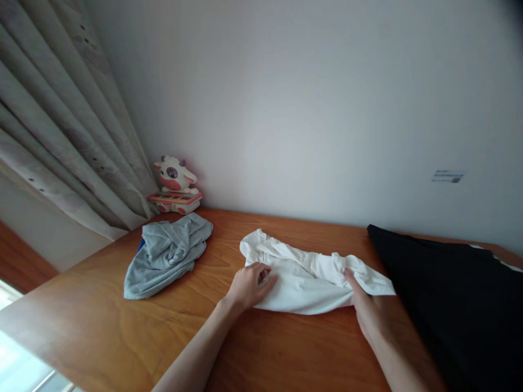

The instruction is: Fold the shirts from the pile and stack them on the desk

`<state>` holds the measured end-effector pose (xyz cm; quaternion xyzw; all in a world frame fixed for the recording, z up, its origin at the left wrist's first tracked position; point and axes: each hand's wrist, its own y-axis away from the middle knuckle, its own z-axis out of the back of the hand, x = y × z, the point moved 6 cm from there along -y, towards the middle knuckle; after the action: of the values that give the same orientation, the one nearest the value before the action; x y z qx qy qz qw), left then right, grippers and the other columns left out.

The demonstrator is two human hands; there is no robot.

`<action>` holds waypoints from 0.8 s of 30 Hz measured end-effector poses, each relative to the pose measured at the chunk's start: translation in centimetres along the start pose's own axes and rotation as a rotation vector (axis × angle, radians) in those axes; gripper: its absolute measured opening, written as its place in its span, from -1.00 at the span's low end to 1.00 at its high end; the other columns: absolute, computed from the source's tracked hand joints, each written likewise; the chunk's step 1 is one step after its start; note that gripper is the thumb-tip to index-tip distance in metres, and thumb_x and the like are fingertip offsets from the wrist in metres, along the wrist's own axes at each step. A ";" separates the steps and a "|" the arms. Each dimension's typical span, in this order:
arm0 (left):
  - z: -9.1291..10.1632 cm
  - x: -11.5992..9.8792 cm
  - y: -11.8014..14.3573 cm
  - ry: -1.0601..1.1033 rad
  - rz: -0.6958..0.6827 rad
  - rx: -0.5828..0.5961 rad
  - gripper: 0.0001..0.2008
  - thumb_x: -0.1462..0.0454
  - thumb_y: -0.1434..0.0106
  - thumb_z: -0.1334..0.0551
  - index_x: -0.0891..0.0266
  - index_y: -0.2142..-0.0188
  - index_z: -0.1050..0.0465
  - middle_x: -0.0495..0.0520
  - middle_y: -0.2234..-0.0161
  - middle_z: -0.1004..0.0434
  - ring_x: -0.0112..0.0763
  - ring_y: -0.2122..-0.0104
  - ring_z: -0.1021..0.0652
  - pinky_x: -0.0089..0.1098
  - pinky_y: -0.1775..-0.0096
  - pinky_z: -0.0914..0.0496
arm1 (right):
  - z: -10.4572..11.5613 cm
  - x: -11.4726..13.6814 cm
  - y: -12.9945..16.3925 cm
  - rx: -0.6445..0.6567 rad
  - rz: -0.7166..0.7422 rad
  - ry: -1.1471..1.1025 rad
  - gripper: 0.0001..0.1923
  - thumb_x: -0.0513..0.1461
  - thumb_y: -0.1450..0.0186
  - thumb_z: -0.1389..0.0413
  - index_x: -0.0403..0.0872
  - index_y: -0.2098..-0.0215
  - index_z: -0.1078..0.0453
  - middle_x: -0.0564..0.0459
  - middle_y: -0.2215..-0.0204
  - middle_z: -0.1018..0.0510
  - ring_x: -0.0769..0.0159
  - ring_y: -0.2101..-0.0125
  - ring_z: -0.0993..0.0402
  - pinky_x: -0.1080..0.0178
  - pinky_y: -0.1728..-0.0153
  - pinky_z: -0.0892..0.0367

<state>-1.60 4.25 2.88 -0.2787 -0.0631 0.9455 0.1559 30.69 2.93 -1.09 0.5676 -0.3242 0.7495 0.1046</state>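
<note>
A crumpled white garment (304, 275) lies in the middle of the wooden table (122, 321). My left hand (249, 286) pinches its left edge with the fingers closed on the cloth. At the garment's right end, my right hand (365, 307) grips the fabric, thumb pressed into a fold. Both forearms reach in from the bottom of the view.
A grey garment (167, 253) lies bunched at the left, something blue showing under it. A black cloth (457, 299) covers the table's right side. A cow-shaped toy keyboard (175, 186) stands by the wall near the curtain (61, 130). The table's left edge is close.
</note>
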 end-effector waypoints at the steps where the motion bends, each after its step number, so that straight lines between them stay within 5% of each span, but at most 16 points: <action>1: -0.2 -0.3 0.1 0.011 -0.009 0.037 -0.71 0.04 -0.35 -0.19 0.13 0.11 -0.56 0.03 0.39 -0.61 -0.27 0.38 -0.59 -0.33 0.25 -0.43 | 0.9 0.3 -0.3 -0.073 0.023 0.049 -0.32 0.07 -0.17 -0.23 -0.23 -0.09 -0.44 -0.29 0.01 -0.58 -0.16 0.00 -0.53 -0.09 -0.03 -0.41; 4: 0.1 -1.3 0.5 -0.031 -0.070 -0.018 -0.74 0.10 -0.37 -0.16 0.14 0.23 -0.59 0.09 0.30 -0.61 -0.22 0.26 -0.59 -0.26 0.12 -0.42 | 2.6 2.8 -0.3 -0.231 0.321 0.343 -0.09 0.05 -0.11 -0.25 -0.35 -0.26 -0.24 -0.48 -0.15 -0.40 -0.28 -0.13 -0.38 -0.20 -0.14 -0.27; 7: 0.6 -1.5 0.7 -0.113 -0.041 -0.160 -0.73 0.10 -0.37 -0.16 0.16 0.18 -0.59 0.22 -0.06 -0.52 -0.02 -0.05 -0.49 -0.05 -0.10 -0.32 | 1.4 4.1 0.5 -0.066 0.512 0.520 -0.25 0.10 -0.26 -0.14 -0.22 -0.25 -0.28 -0.40 -0.15 -0.45 -0.21 -0.13 -0.39 -0.15 -0.11 -0.30; 12: -0.6 -0.6 0.5 -0.052 0.049 -0.075 -0.44 0.00 -0.33 -0.19 0.22 -0.22 -0.35 0.28 -0.14 -0.50 0.06 -0.15 -0.44 0.06 -0.16 -0.25 | -1.8 3.4 2.1 0.304 0.351 0.665 -0.36 0.20 -0.24 -0.11 -0.05 -0.07 -0.44 -0.22 0.09 -0.64 -0.16 0.10 -0.57 0.00 0.15 -0.40; 18: -0.6 -0.1 0.5 0.106 0.242 -0.030 -0.40 -0.07 -0.42 0.00 0.30 -0.20 -0.37 0.13 0.33 -0.65 -0.08 0.20 -0.62 -0.10 -0.02 -0.35 | -2.9 5.2 3.2 0.732 0.091 0.216 -0.56 0.16 -0.28 -0.12 -0.01 0.37 -0.51 0.09 0.51 -0.58 0.22 0.47 -0.50 0.27 0.41 -0.32; 21: -0.3 -0.6 0.4 0.014 0.187 -0.024 -0.48 0.04 -0.31 -0.19 0.26 -0.16 -0.43 0.11 0.35 -0.65 -0.09 0.25 -0.62 -0.15 0.05 -0.36 | -2.6 6.2 3.1 0.720 0.071 0.065 -0.51 0.13 -0.32 -0.10 -0.03 0.57 -0.39 0.13 0.63 -0.45 0.31 0.54 -0.39 0.31 0.48 -0.28; 24: -0.4 -0.7 0.4 -0.050 0.128 -0.048 -0.73 0.18 -0.26 -0.23 0.19 0.09 -0.56 0.14 0.28 -0.64 -0.09 0.20 -0.61 -0.17 0.06 -0.35 | -2.4 6.3 3.2 0.654 0.115 0.081 -0.63 0.09 -0.25 -0.20 -0.04 0.30 -0.51 0.04 0.40 -0.62 0.22 0.37 -0.53 0.26 0.30 -0.42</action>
<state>-0.90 3.67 2.84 -0.2620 -0.0718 0.9585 0.0868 25.06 0.55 3.16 0.5216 -0.0937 0.8405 -0.1125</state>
